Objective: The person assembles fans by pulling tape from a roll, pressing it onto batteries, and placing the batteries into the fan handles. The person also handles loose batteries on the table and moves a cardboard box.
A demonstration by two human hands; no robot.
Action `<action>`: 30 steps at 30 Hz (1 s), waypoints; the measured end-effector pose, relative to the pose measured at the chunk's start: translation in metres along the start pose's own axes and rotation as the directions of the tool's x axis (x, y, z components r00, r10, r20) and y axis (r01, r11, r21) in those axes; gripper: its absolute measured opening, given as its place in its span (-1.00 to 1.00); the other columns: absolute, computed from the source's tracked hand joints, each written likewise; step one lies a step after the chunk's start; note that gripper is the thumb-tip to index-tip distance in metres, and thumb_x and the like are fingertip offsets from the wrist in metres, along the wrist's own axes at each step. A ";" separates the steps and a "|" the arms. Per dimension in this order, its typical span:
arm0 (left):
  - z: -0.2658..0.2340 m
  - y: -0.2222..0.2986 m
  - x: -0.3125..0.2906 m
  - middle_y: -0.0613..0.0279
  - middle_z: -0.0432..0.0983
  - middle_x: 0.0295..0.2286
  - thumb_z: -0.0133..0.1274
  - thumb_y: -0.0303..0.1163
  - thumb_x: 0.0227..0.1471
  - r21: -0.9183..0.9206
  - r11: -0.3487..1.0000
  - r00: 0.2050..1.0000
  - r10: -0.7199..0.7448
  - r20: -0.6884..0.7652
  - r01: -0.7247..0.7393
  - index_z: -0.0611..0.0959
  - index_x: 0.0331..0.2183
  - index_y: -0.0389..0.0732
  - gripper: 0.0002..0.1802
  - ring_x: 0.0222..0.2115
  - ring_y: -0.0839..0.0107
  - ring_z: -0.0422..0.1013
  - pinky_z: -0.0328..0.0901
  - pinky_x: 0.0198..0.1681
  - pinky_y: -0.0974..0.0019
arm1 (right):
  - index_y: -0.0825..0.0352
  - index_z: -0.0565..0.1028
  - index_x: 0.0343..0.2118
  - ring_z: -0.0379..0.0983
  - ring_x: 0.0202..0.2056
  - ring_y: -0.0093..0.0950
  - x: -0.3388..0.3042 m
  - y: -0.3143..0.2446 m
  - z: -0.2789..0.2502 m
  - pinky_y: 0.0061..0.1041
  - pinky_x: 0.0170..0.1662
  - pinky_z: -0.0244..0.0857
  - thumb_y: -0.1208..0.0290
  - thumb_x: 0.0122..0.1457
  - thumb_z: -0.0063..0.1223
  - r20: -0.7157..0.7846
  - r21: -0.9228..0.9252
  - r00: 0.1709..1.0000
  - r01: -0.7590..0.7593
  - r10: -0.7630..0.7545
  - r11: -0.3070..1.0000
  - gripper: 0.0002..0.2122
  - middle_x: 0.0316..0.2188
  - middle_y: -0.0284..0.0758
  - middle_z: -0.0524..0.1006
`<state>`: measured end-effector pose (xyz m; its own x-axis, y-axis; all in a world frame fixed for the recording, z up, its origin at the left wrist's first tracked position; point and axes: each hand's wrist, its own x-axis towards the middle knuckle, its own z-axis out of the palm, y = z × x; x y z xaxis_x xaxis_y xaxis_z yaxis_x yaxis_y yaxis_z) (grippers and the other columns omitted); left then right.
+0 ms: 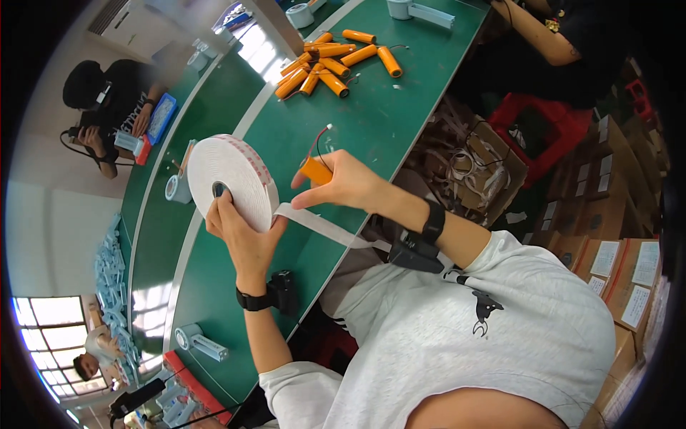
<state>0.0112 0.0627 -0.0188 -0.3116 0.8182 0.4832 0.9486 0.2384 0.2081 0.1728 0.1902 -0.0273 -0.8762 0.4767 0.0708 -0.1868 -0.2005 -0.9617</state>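
My left hand grips a large white roll of foam tape, held upright above the green table. A loose white strip of the tape runs from the roll toward my body. My right hand holds a small orange cylindrical battery cell with thin red and white wires sticking up from it. The cell sits right beside the roll, at the start of the pulled-out strip. Both wrists carry black bands with small black devices.
A pile of several orange battery cells lies farther along the table. Grey tape dispensers stand on it. Another person's arm reaches in at the top right. Cardboard boxes and a red crate sit beside the table. A person in black sits far left.
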 end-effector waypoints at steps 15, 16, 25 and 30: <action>-0.032 -0.022 -0.008 -0.12 0.12 -0.04 0.27 -0.29 -0.45 -0.067 0.978 0.953 -0.208 -0.221 0.198 0.09 0.05 -0.42 0.04 -0.04 0.08 0.05 -0.01 0.02 0.14 | 0.36 0.46 -0.62 0.17 -0.66 -0.74 0.003 0.005 0.054 -0.67 -0.58 0.06 0.42 -0.15 0.26 0.004 -0.019 0.988 0.153 -0.153 0.988 -0.82 -0.73 -0.51 0.34; -0.034 -0.025 -0.009 -0.09 0.15 -0.03 0.27 -0.30 -0.43 -0.082 0.962 0.935 -0.271 -0.231 0.259 0.10 0.06 -0.41 0.03 -0.04 0.11 0.08 -0.02 0.03 0.15 | 0.36 0.47 -0.62 0.17 -0.65 -0.74 -0.002 0.005 0.052 -0.66 -0.57 0.06 0.42 -0.15 0.26 0.050 -0.030 0.988 0.150 -0.148 0.988 -0.83 -0.74 -0.51 0.34; -0.031 -0.028 -0.012 -0.09 0.13 -0.02 0.25 -0.27 -0.52 -0.224 0.919 0.872 -0.382 -0.306 0.324 0.11 0.05 -0.44 0.08 -0.10 0.06 0.03 0.00 -0.01 0.10 | 0.45 0.42 -0.29 0.27 -0.54 -0.70 -0.003 -0.048 0.017 -0.71 -0.45 0.18 0.40 0.05 0.05 0.128 -0.219 0.986 0.132 -0.105 0.967 -0.77 -0.54 -0.42 0.45; -0.027 -0.022 -0.012 -0.07 0.16 -0.07 0.24 -0.28 -0.56 -0.156 0.953 0.920 -0.295 -0.260 0.261 0.11 0.04 -0.45 0.08 -0.11 0.03 0.02 0.01 -0.04 0.09 | 0.46 0.38 -0.18 0.30 -0.45 -0.67 0.045 -0.065 0.056 -0.69 -0.40 0.20 0.36 0.10 -0.01 0.115 -0.280 0.872 0.488 -0.476 0.827 -0.70 -0.47 -0.35 0.47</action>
<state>-0.0072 0.0334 -0.0068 -0.5804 0.5463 0.6040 0.8137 0.3595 0.4568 0.1209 0.1766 0.0529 -0.7262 0.4131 0.5496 -0.4573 0.3066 -0.8348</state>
